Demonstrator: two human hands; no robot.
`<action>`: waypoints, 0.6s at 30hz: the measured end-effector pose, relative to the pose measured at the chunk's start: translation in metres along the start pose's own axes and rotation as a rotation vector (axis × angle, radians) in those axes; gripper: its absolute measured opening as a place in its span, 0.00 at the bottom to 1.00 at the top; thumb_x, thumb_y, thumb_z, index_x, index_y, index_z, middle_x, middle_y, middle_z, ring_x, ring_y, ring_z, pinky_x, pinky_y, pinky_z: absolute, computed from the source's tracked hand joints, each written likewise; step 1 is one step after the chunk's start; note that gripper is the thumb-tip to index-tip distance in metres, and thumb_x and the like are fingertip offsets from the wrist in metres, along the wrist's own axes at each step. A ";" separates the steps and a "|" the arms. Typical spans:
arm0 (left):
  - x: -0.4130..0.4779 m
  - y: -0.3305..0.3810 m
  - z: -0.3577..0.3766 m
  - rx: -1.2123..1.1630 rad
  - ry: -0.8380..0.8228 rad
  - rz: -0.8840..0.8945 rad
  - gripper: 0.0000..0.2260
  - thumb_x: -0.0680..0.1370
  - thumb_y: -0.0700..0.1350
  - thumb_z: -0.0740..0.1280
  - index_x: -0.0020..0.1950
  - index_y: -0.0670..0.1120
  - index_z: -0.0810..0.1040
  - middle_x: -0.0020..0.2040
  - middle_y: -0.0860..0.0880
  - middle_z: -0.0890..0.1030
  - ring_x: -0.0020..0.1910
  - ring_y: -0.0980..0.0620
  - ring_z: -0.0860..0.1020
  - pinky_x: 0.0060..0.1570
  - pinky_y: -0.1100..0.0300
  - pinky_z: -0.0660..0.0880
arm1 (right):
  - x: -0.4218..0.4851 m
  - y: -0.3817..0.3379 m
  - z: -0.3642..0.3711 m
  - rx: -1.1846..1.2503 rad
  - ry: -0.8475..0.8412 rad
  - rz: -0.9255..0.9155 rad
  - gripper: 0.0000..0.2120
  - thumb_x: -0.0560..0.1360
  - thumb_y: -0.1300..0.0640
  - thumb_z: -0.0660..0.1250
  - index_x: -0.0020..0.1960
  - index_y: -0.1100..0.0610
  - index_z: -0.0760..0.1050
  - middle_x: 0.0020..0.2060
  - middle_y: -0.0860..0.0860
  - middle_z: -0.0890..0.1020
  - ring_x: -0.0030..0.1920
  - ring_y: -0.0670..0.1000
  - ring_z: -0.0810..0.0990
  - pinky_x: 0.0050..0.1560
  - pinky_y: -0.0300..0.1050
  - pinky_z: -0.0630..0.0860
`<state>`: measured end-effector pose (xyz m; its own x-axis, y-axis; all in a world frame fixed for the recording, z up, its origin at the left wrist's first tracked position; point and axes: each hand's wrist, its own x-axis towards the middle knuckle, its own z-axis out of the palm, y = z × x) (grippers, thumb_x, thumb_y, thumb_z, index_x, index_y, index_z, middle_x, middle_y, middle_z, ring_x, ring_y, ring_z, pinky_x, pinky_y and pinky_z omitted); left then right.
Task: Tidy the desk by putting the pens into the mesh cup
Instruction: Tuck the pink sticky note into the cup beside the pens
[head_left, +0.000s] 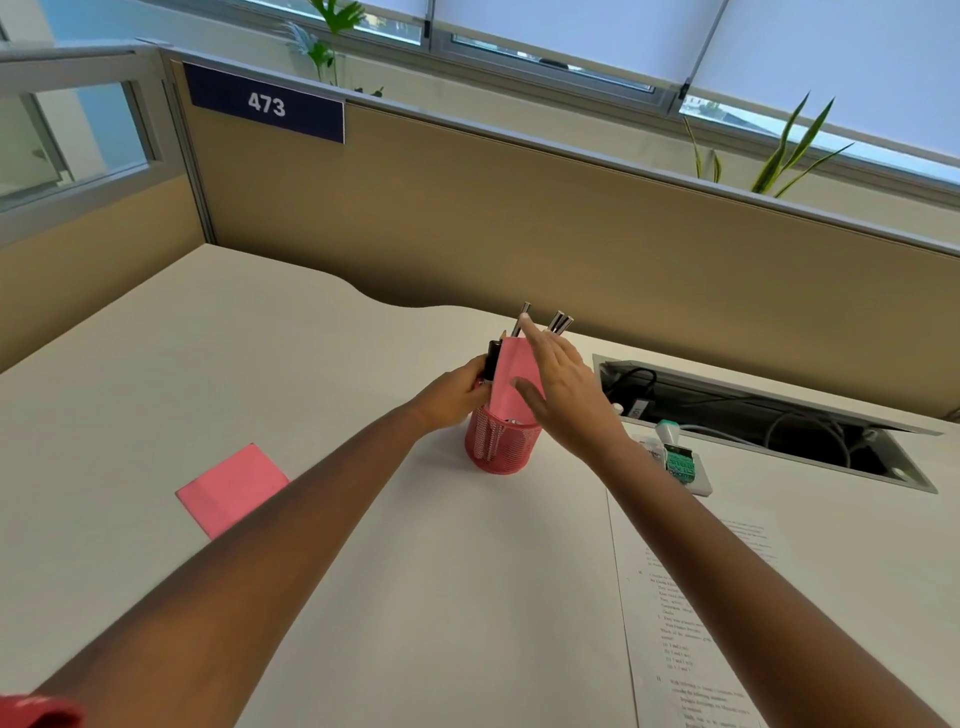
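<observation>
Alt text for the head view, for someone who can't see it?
Both hands are at a pink mesh cup on a white desk: the left hand grips a dark pen above its rim, and the open right hand is at a pink sheet standing inside among pens.

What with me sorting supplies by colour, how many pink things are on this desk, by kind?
Mesh cup: 1
Paper pieces: 2 (one lying flat, one standing in the cup)
Total: 3
</observation>
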<state>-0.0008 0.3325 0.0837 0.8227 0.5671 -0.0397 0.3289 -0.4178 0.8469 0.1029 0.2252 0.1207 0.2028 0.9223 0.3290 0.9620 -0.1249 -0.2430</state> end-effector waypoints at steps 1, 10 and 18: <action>0.000 0.000 0.000 -0.007 0.003 0.008 0.20 0.81 0.47 0.54 0.72 0.44 0.60 0.68 0.42 0.71 0.65 0.41 0.71 0.63 0.50 0.69 | -0.001 0.002 0.002 -0.012 0.007 -0.009 0.28 0.77 0.57 0.60 0.72 0.57 0.52 0.71 0.55 0.63 0.72 0.56 0.58 0.69 0.54 0.61; -0.004 0.011 0.006 -0.298 0.034 0.003 0.17 0.82 0.42 0.52 0.70 0.42 0.64 0.64 0.46 0.73 0.63 0.49 0.71 0.55 0.67 0.71 | -0.011 0.005 0.006 0.090 0.220 0.006 0.19 0.74 0.69 0.58 0.64 0.59 0.69 0.57 0.60 0.75 0.58 0.59 0.71 0.55 0.46 0.70; -0.019 0.012 0.013 -0.446 0.074 0.052 0.53 0.57 0.78 0.59 0.73 0.48 0.56 0.65 0.53 0.68 0.63 0.57 0.68 0.65 0.61 0.68 | -0.010 0.001 -0.001 0.087 0.304 0.022 0.14 0.70 0.66 0.57 0.54 0.60 0.75 0.45 0.61 0.76 0.49 0.61 0.73 0.39 0.53 0.75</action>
<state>-0.0066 0.3074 0.0875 0.7920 0.6096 0.0333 0.0424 -0.1094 0.9931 0.1023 0.2154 0.1181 0.2809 0.7668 0.5772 0.9403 -0.0996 -0.3253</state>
